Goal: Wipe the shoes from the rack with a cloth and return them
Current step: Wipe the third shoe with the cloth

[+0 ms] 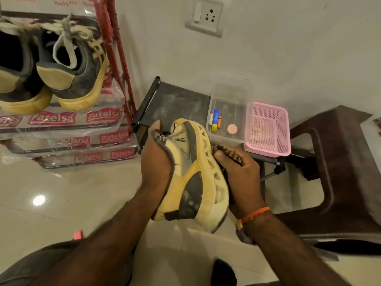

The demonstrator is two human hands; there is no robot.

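Both hands busy: left hand (156, 159) grips yellow-and-grey chunky-soled sneaker (193, 174) mid-air above the floor, right hand (239, 172) pinches striped brown cloth (228, 154) against its sole.

single head-worn wide-angle view, looked forward and steeply down from above, close over both hands, shoe rack (68, 124) at upper left, wall socket (205, 16) at top, floor (68, 195) below, no second view
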